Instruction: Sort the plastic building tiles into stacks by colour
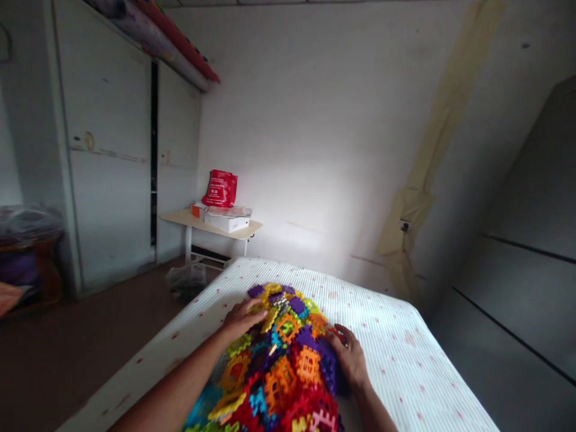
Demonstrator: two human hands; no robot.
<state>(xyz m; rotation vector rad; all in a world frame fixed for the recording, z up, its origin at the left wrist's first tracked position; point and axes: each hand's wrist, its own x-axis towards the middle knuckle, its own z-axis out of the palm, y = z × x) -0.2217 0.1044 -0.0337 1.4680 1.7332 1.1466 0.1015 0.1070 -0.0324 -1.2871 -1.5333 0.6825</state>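
Observation:
A heap of bright plastic interlocking tiles (281,354), purple, orange, red, yellow, green and blue, lies on a bed with a white spotted sheet (391,336). My left hand (240,317) rests on the heap's left side, its fingers stretched toward the yellow and purple pieces at the top. On the right edge of the heap my right hand (348,357) lies with its fingers curled against red and purple tiles; whether it grips one is hidden.
A small table (180,217) by the far wall carries a red bag (220,188) and a white box (227,222). White wardrobe doors (108,168) stand on the left. A brown floor runs beside the bed, with a plastic bag (186,279) lying on it.

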